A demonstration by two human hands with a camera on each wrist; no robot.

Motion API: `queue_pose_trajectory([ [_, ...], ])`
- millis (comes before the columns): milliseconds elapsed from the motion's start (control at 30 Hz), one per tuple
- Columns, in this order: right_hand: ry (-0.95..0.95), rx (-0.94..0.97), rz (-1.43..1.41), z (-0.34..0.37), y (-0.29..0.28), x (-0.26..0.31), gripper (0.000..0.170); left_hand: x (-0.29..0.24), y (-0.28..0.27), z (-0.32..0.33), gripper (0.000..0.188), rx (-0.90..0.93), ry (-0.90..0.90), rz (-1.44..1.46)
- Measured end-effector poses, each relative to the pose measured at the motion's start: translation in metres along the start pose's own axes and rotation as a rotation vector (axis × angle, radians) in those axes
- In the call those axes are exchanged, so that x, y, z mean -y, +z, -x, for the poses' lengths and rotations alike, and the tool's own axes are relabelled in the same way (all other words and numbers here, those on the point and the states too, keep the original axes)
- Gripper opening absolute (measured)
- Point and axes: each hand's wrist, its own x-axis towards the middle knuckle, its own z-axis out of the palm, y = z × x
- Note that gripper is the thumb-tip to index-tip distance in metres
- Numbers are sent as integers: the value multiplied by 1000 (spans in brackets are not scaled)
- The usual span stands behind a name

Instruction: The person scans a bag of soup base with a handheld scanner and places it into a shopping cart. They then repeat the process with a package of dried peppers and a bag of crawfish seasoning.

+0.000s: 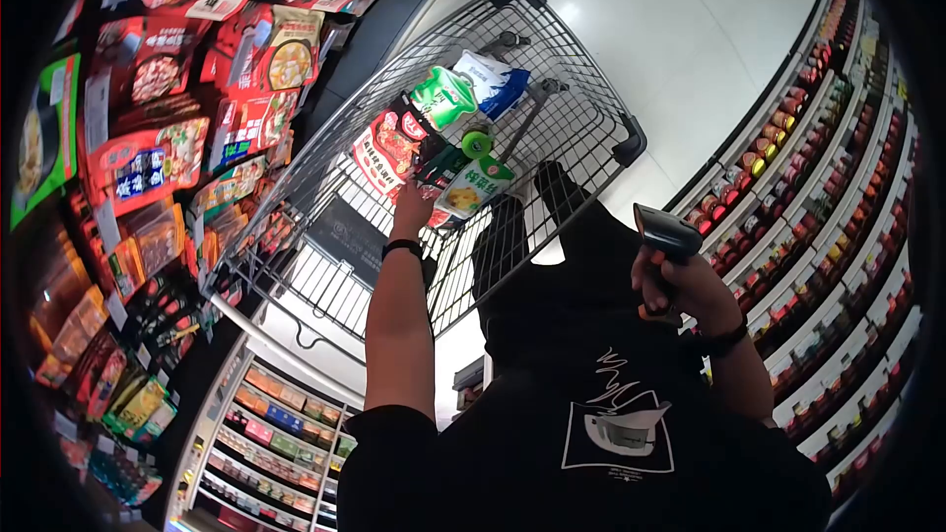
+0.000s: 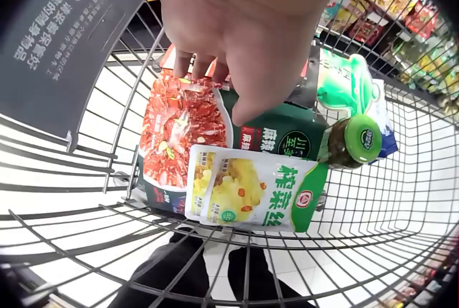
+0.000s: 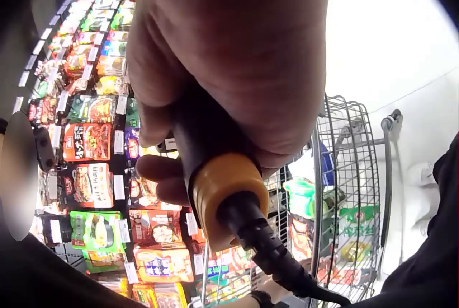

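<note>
My left hand [image 1: 414, 207] reaches down into a wire shopping cart [image 1: 572, 34]. In the left wrist view its fingertips are right at a red food packet [image 2: 176, 125], thumb extended over a dark green packet [image 2: 269, 125]. A white-and-green pouch of shredded pickled mustard [image 2: 251, 189] lies across them, beside a green-lidded jar [image 2: 363, 139]. A bright green pouch [image 1: 443, 99] and a blue-and-white bag [image 1: 491, 79] lie further along the cart. My right hand [image 1: 695, 288], outside the cart, grips a corded barcode scanner [image 1: 670, 233] by its dark handle with an orange end.
Racks of hanging seasoning packets [image 1: 148, 163] stand close on the cart's left. Shelves of jars [image 1: 778, 158] line the right side. A dark printed panel [image 1: 345, 236] is fixed in the cart near its handle bar. White floor [image 1: 680, 30] stretches beyond the cart.
</note>
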Motion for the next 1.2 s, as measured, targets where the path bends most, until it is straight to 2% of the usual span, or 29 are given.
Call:
queue_pose_trajectory([
  [233, -18, -52, -21, 9, -7, -12, 42, 13, 8, -26, 68, 165, -49, -116],
  [267, -25, -53, -18, 9, -9, -14, 42, 17, 11, -28, 67, 150, 13, -130],
  [367, -52, -86, -26, 13, -7, -21, 41, 12, 12, -27, 45, 84, 72, -121],
  [400, -62, -99, -29, 14, -6, -24, 40, 10, 14, -30, 44, 125, 7, -151],
  [500, -69, -121, -35, 18, -7, -34, 40, 9, 13, -38, 45, 206, 6, -293],
  [633, -87, -142, -29, 25, -4, -52, 38, 9, 16, -32, 41, 79, 16, -208],
  [667, -90, -135, -21, 26, -4, -55, 37, 15, 19, -36, 34, 69, 66, -199],
  [767, -100, -123, 12, 31, 6, -65, 34, 22, 18, -34, 32, 97, 185, -175],
  [800, -107, -116, 27, 31, 12, -68, 33, 19, 10, -25, 29, 126, 216, -118],
  [900, -138, -80, 141, 32, 30, -74, 32, 17, -1, 1, 30, 99, 155, -88],
  [1033, -183, 43, 251, 32, 57, -80, 29, -2, -52, 60, 36, 164, -56, -97],
  [1200, -162, 199, 155, 22, 99, -77, 28, -24, -130, 155, 37, -65, -81, 143],
])
